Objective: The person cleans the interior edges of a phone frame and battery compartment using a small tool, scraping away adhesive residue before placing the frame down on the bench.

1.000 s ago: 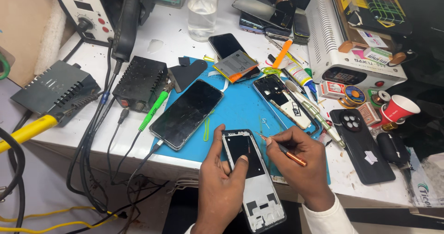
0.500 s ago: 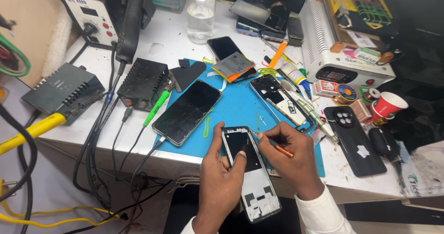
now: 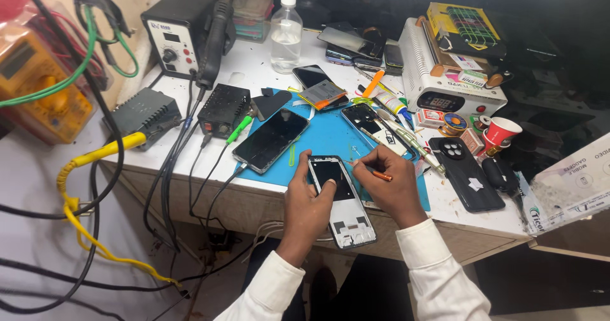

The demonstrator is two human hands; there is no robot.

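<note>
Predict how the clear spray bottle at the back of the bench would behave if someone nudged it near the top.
The spray bottle stands tall on a narrow base, so it would probably tip rather than slide. It looks like thin clear plastic, likely light. On its side, the round body might roll toward the stacked phones.

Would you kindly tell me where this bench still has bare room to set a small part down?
Bare white top lies between the spray bottle and the soldering station, and blue mat shows between the dark phone and the opened phone. Right of the right hand, tools, a black back cover and a red cup crowd it.
</note>
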